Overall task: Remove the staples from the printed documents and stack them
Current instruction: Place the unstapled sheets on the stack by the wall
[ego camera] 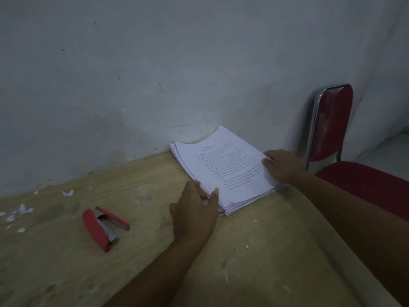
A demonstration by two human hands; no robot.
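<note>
Lying on the far part of the wooden table [254,251], close against the wall [155,63], is the stack of printed documents [223,171]. It is a thick pile of white sheets, turned at an angle to the table's edge. The top page shows a short centred heading and several paragraphs of black type, too small to read. The sheets are not perfectly flush: along the left and near sides their edges step out slightly, and the far left corner fans a little. No staple can be made out on the top page.

The left hand [194,209] is at the near left corner of the pile, its fingers fairly straight and touching the side of the sheets, the thumb raised against the near edge; it grasps nothing. The right hand [284,166] lies on the right edge of the pile, its fingers loosely extended with the tips resting on the top page, also released rather than clenched.

To the left, well apart from the papers, a red stapler [104,227] lies on its side on the table, its metal inner parts showing. Farther left, small torn paper scraps [24,210] are scattered near the table's edge. Right of the table stands a red padded chair [332,122] with a chrome frame, its back near the wall.
</note>
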